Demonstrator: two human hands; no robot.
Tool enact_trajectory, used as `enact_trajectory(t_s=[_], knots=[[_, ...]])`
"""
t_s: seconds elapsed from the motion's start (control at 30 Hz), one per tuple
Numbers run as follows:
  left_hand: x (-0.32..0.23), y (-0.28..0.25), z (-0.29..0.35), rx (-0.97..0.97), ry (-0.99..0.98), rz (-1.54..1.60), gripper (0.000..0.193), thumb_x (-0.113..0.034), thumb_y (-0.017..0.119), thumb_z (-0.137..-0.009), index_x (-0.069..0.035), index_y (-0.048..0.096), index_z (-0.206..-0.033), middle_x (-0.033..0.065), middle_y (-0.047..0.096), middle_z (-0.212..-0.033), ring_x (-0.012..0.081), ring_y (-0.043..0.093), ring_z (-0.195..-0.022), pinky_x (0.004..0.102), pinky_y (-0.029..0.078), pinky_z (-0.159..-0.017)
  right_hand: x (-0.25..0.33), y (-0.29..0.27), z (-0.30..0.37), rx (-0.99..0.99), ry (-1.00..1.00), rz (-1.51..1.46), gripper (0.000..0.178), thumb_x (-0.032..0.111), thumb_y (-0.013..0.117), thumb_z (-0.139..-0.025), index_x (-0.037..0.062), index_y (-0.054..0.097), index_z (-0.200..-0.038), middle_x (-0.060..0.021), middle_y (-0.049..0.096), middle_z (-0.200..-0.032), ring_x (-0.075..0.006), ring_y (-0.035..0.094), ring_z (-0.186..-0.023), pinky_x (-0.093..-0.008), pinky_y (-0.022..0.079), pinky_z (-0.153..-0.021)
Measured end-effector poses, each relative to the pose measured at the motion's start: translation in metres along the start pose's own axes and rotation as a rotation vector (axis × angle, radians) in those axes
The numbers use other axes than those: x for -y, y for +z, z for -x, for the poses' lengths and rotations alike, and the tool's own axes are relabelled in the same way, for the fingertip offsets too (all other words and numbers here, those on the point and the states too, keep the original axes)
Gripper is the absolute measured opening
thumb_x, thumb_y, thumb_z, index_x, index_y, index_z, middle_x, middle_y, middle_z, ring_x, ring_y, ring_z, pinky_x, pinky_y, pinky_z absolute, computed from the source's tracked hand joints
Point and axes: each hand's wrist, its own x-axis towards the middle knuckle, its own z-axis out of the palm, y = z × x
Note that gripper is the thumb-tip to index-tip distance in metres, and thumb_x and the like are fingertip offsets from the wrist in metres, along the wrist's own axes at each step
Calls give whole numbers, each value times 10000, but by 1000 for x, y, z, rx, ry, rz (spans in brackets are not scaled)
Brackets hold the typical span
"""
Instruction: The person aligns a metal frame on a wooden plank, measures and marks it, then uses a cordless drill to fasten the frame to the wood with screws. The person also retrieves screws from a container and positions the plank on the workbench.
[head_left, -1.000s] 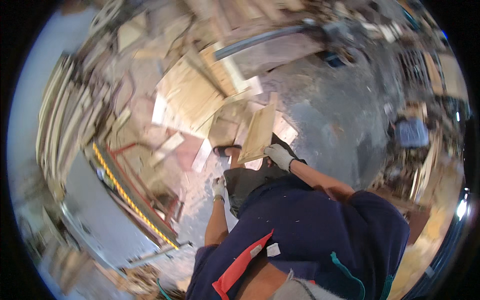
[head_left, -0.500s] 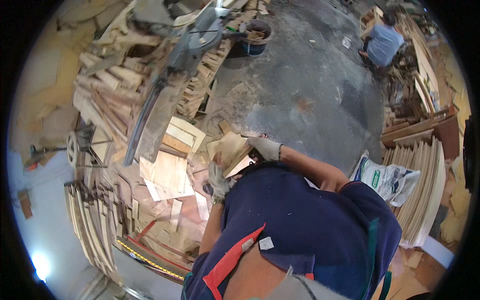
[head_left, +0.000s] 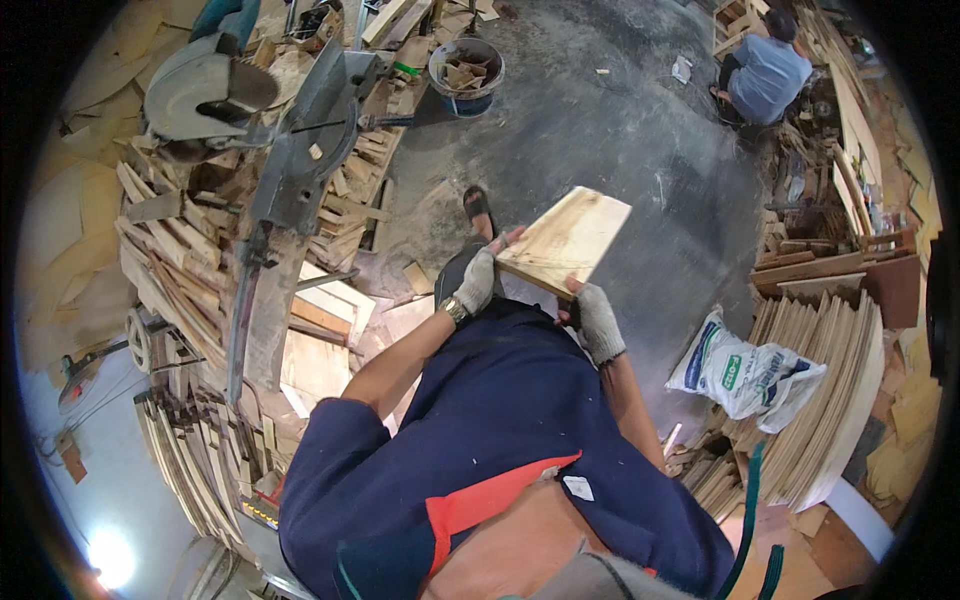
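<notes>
Between my hands is a flat, pale wooden board (head_left: 568, 238) with slanted ends and visible grain, held out tilted in front of my lap. My left hand (head_left: 478, 280), in a grey knitted glove with bare fingertips, grips its left edge. At the board's near right corner, my right hand (head_left: 598, 322) is closed on it, gloved the same way, thumb on the top face. The fingers beneath the board are partly hidden.
A miter saw (head_left: 215, 95) with a metal fence stands at left among stacked offcuts. Beyond it is a bucket (head_left: 467, 80) of scraps. At right, a white sack (head_left: 745, 370) lies against stacked thin boards (head_left: 835, 400). Another person (head_left: 768, 75) crouches at the far right.
The board has moved right and away from the pieces on the left, and its broad face now shows. Both hands have come along as my body turned.
</notes>
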Motion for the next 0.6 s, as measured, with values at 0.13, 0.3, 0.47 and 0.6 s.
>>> enact_trajectory(t_s=[0.13, 0.3, 0.47, 0.6], knots=[[-6, -8, -109, -50, -307, -248, 561, -420, 463, -1049, -62, 434, -1479, 93, 619, -1303, 98, 568, -1050, 234, 454, -823, 72, -23, -35, -98, -123, -77, 388, 436, 601, -930, 49, 594, -958, -21, 533, -677, -142, 520, -544, -330, 491, -566], [-63, -27, -254, 55, -412, -130, 551, -432, 541, -1021, -67, 426, -1417, 105, 638, -1193, 154, 654, -888, 301, 535, -785, 169, -26, -100, -107, -206, -137, 390, 416, 592, -919, 40, 600, -1021, -26, 547, -702, -146, 513, -556, -337, 497, -583], [-162, -2, -345, 42, -396, -186, 579, -474, 547, -1006, -51, 429, -1383, 136, 636, -1150, 170, 642, -835, 322, 551, -746, 270, 3, -152, -135, -216, -137, 442, 450, 590, -887, 32, 592, -1030, -40, 551, -714, -163, 512, -594, -342, 457, -610], [-223, 21, -394, -3, -477, -130, 568, -498, 556, -995, -49, 480, -1334, 75, 625, -1020, 120, 585, -754, 260, 521, -674, 328, 14, -199, -125, -244, -93, 470, 434, 591, -861, -5, 633, -1025, -71, 610, -758, -171, 545, -619, -336, 464, -606]])
